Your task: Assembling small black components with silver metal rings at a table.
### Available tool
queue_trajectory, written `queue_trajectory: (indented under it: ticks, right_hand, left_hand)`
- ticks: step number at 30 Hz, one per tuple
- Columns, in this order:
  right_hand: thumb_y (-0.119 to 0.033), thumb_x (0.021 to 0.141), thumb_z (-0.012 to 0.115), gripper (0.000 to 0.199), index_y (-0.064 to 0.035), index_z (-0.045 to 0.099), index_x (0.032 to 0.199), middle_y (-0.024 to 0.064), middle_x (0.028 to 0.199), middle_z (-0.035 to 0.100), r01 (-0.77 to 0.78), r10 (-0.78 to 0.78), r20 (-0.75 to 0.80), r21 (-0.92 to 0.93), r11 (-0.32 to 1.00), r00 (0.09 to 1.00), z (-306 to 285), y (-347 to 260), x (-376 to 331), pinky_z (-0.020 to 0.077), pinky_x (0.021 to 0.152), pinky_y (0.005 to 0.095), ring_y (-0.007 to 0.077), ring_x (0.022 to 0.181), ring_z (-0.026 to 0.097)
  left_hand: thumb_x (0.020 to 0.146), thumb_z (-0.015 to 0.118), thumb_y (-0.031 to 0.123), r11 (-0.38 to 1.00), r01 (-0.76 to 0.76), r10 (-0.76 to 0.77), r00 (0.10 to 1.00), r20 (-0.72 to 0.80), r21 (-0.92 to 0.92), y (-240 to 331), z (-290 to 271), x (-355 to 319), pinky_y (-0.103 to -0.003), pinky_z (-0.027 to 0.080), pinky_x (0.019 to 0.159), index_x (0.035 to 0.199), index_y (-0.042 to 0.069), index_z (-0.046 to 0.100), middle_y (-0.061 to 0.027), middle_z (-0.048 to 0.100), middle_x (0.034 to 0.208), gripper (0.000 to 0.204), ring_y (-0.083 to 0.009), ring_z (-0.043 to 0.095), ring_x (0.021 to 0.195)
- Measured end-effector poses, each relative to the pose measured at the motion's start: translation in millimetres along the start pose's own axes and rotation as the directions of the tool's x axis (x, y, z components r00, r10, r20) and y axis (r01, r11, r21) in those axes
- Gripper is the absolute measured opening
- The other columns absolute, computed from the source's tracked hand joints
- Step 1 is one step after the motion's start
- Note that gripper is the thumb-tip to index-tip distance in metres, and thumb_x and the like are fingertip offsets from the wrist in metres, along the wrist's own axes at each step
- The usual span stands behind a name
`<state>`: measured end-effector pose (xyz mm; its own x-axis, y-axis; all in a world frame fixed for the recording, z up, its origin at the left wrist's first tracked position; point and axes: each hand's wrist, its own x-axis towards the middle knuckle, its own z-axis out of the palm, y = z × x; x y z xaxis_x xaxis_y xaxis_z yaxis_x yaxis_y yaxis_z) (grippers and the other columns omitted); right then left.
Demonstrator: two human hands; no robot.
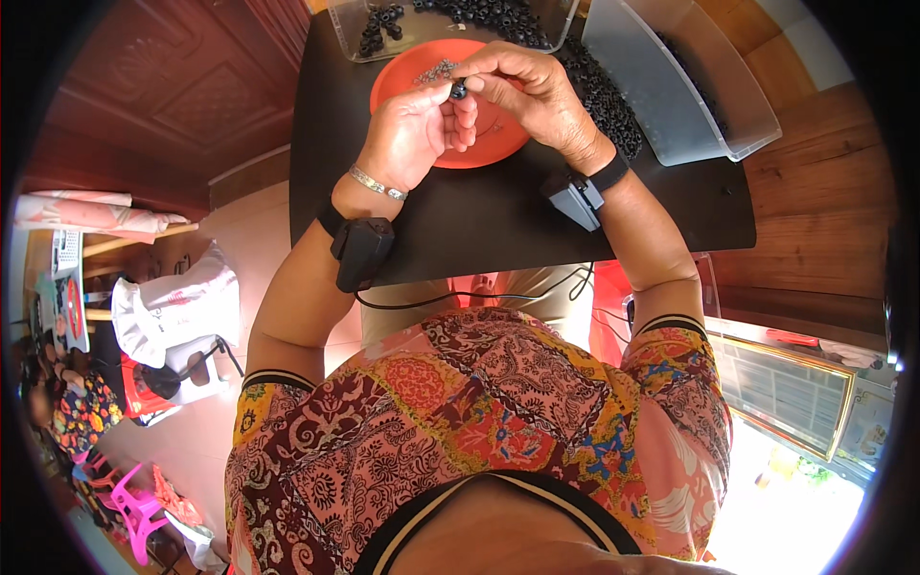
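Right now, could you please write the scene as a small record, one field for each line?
Right hand: pinching small black part
Left hand: palm upward, at the same part; grip unclear
Under hands: round orange-red tray, small silvery pieces on it
Surface: black tabletop
Far side: clear plastic bin with black parts
Right side: translucent plastic bin, loose black pieces heaped beside it

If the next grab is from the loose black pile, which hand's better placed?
Right, probably: the right hand is beside the loose black pile, while the left hand sits farther off, over the red plate. Both look occupied, fingers meeting at a small black part.
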<state>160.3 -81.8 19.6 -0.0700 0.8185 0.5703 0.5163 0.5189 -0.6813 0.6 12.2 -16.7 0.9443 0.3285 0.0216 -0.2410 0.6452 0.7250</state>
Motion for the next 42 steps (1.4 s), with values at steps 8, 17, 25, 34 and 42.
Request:
queue_trajectory:
  ticks: [8, 17, 25, 34, 42]
  right_hand:
    - [-0.007, 0.089, 0.057, 0.013, -0.0005, 0.063, 0.099, 0.0012, 0.082, 0.063, -0.327, 0.35, -0.11, 0.181, 0.927, 0.93, -6.7, 9.2, -0.5, 0.0474, 0.07, 0.0226, 0.0071, 0.072, 0.055]
    - [-0.014, 0.086, 0.055, 0.021, -0.0014, 0.062, 0.101, 0.0001, 0.08, 0.062, -0.573, 0.541, 0.219, 0.126, 0.81, 0.812, -0.2, 10.6, -2.2, 0.0478, 0.065, 0.0221, 0.0068, 0.07, 0.056]
    - [-0.017, 0.087, 0.056, 0.026, -0.001, 0.062, 0.106, 0.0006, 0.083, 0.064, -0.582, 0.519, 0.296, 0.197, 0.789, 0.802, 3.7, 13.6, -0.6, 0.0497, 0.065, 0.0225, 0.0078, 0.074, 0.058]
    - [-0.02, 0.088, 0.06, 0.022, -0.0041, 0.064, 0.102, -0.0032, 0.077, 0.062, -0.624, 0.577, 0.242, 0.374, 0.686, 0.78, -0.4, 4.9, -2.7, 0.0448, 0.061, 0.018, 0.0039, 0.067, 0.056]
    - [-0.023, 0.088, 0.063, 0.023, -0.0045, 0.064, 0.101, -0.0029, 0.077, 0.064, -0.62, 0.557, 0.276, 0.409, 0.67, 0.784, 1.1, 7.1, -3.4, 0.0454, 0.059, 0.017, 0.0032, 0.066, 0.058]
  left_hand:
    - [0.09, 0.051, 0.028, 0.708, -0.164, 0.283, 0.957, -0.062, 0.687, 24.8, 4.2, -2.0, -0.022, 0.042, 0.065, 0.086, 0.005, 0.058, -0.0016, 0.058, 0.078, 0.024, -0.0104, 0.055, 0.069]
    - [0.089, 0.054, 0.015, 0.63, -0.211, 0.356, 0.934, -0.037, 0.747, 18.7, 2.3, 1.5, -0.025, 0.044, 0.062, 0.089, 0.002, 0.057, -0.0036, 0.059, 0.078, 0.014, -0.0117, 0.055, 0.068]
    - [0.085, 0.056, 0.008, 0.025, -0.296, 0.495, 0.833, 0.245, 0.955, 18.9, 10.6, -1.4, -0.033, 0.047, 0.066, 0.092, 0.002, 0.055, -0.0134, 0.059, 0.085, 0.009, -0.0287, 0.058, 0.072]
    - [0.085, 0.053, 0.009, -0.184, -0.256, 0.484, 0.817, 0.314, 0.949, 23.8, 15.0, -3.9, -0.039, 0.046, 0.067, 0.09, 0.002, 0.053, -0.0153, 0.058, 0.085, 0.009, -0.0344, 0.057, 0.076]
    - [0.085, 0.053, 0.01, -0.211, -0.251, 0.466, 0.824, 0.323, 0.945, 23.7, 14.0, -4.4, -0.04, 0.046, 0.066, 0.09, 0.003, 0.052, -0.0157, 0.058, 0.082, 0.008, -0.0347, 0.057, 0.075]
